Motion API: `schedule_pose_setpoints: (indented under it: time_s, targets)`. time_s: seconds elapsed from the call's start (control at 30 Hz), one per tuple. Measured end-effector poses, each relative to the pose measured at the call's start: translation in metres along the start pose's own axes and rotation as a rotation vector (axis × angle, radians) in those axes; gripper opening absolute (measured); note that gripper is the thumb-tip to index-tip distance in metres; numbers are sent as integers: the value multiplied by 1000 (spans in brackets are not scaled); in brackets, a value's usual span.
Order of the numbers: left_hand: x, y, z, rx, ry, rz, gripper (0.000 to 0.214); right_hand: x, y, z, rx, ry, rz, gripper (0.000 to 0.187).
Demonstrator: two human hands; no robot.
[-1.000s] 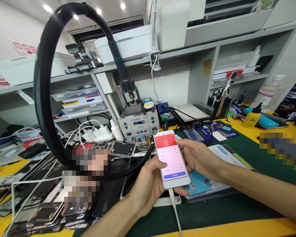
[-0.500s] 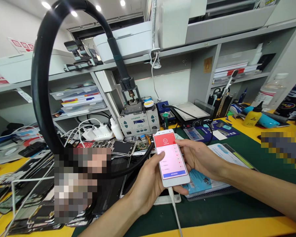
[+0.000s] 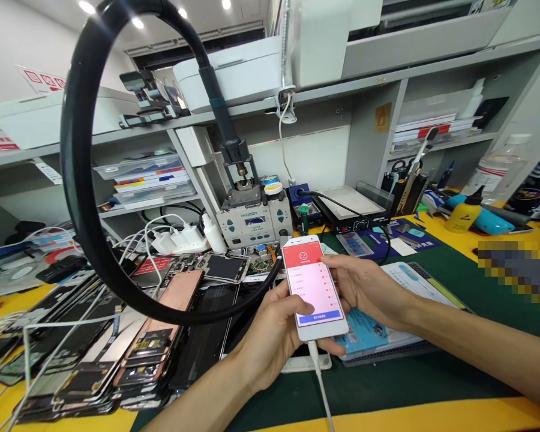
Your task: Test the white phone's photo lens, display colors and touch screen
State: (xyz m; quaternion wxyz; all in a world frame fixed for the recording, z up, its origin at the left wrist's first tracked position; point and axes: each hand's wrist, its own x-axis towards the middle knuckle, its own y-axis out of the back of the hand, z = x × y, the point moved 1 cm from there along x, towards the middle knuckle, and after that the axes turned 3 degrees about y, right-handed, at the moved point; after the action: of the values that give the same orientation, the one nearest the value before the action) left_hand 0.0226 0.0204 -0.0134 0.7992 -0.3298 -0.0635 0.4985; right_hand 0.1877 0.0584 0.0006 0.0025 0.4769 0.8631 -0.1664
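Note:
A white smartphone (image 3: 317,294) is held upright, slightly tilted, between both hands above the green mat. Its lit screen shows a red band with a sad-face icon, a list with small coloured dots, and a blue button at the bottom. My left hand (image 3: 274,330) grips the phone's left side, its thumb lying over the lower part of the screen. At the right edge, my right hand (image 3: 364,282) closes round the phone with its thumb near the red band. A white charging cable (image 3: 320,381) runs from the phone's bottom end down to the front edge.
Stacked phone parts (image 3: 153,348) cover the left side, under a thick black hose (image 3: 76,150) looping from a grey rework station (image 3: 254,222). A notebook (image 3: 387,345) lies right of the phone. Behind stand a heating plate (image 3: 348,204) and a yellow bottle (image 3: 464,213).
My left thumb has slid down the screen, from the middle of the list to just above the blue button. The list has scrolled. Both hands keep hold of the phone.

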Motion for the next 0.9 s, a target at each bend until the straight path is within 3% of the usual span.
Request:
schedule_pose_setpoints:
  time_s: [0.13,0.37,0.7,0.9]
  targets:
    - [1,-2,2,-25,18,7,47,0,-2,-2,14,0,6,39]
    - [2,-4,4,-83,19,-84,55,0,-3,-4,-9,-9,37,36]
    - [0,-5,5,-73,27,-82,54,2,-2,-1,-69,-24,75,42]
    - [1,-4,3,-93,31,-77,52,1,-5,-5,2,-34,58,43]
